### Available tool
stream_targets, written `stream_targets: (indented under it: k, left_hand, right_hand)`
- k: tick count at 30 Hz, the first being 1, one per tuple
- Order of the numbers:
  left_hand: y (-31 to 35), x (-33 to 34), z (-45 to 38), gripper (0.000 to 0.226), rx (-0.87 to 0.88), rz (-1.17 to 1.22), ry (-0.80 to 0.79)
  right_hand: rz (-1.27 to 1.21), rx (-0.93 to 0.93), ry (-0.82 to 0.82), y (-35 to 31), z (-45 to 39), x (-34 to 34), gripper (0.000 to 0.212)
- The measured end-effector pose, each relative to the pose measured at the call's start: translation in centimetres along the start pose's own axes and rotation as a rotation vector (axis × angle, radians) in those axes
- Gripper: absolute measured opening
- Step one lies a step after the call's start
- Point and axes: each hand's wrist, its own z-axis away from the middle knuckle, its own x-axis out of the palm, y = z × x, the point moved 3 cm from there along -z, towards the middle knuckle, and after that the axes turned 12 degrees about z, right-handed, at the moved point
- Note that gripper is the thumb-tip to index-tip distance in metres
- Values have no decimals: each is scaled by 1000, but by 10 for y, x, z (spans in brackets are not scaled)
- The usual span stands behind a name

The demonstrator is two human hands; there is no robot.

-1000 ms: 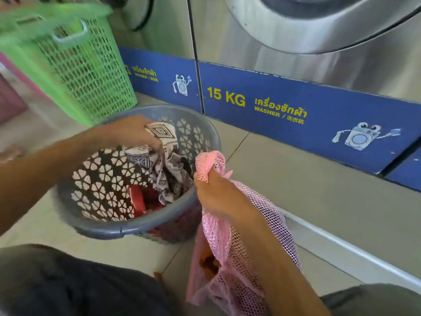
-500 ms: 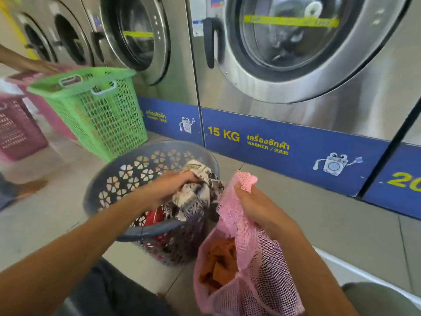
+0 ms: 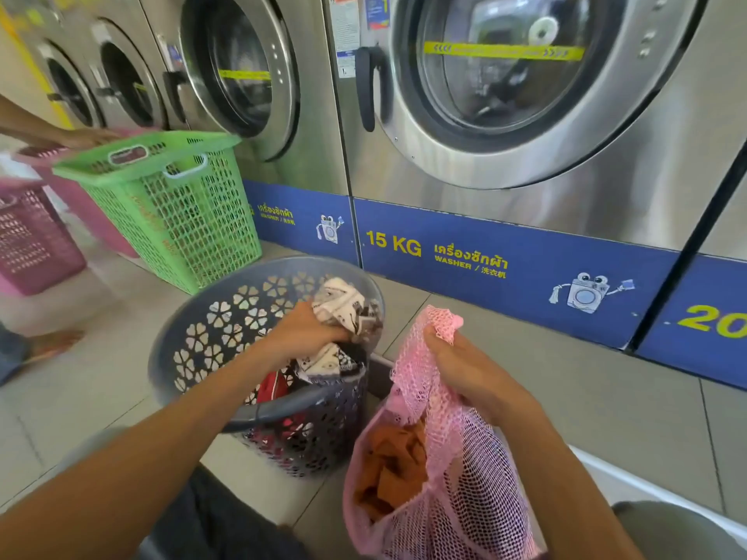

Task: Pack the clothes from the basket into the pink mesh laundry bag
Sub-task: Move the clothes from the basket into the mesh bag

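Observation:
A round grey basket (image 3: 190,341) with flower-shaped holes stands on the floor in front of me. My left hand (image 3: 307,331) grips a bunched white and black patterned cloth (image 3: 343,307) at the basket's right rim. Red clothing (image 3: 275,390) lies lower inside the basket. To the right, my right hand (image 3: 456,367) holds up the rim of the pink mesh laundry bag (image 3: 465,491). The bag's mouth gapes toward the basket, and an orange-brown garment (image 3: 396,466) lies inside it.
A row of steel washing machines (image 3: 505,95) with a blue base strip runs across the back. A green basket (image 3: 174,204) and pink baskets (image 3: 32,244) stand at the left, where another person's hand (image 3: 87,137) reaches in. A foot (image 3: 52,343) shows at the far left.
My left hand has carried the patterned cloth up and right to the basket's rim, nearer the bag. The bag's mouth now hangs wider open. My view has tilted up toward the washers.

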Motion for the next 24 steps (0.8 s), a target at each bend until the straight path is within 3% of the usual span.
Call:
stream_targets:
  k: [2,4,7,9,11,13,16,18,20,24]
  left_hand:
    - [16,-15,2,23,26,125,105]
    - [37,-34,8,16,70,328,112]
    - [62,-55,26,28,71,725,-25]
    - [66,-57,32,24,54,932,-24]
    - [57,-47,30,60,-28,988,-28]
    - [39,-31,31,73,-131,918,-59]
    - [19,-6,36,37,-267,676,-145]
    - [9,-1,29,83,-284,490,-166]
    - [13,1,22,94,-198,278,-138]
    - [39,3,25,49,-35,-206,-160]
  right_hand:
    - [-4,-11,9,-1,1,-1,58]
    - [25,-13,18,-1,-1,-2,58]
    - [28,-32,22,-4,-2,-2,58]
    - [38,-39,28,-6,-3,-1,58]
    - [60,-35,33,-9,-3,-1,58]
    - [67,-32,25,-11,-3,0,59]
    - [81,-30,14,-13,0,1,60]
    - [89,-17,11,-11,2,-1,61]
    - [89,9,12,-8,4,-4,62]
    - [103,27,20,-4,4,-7,66]
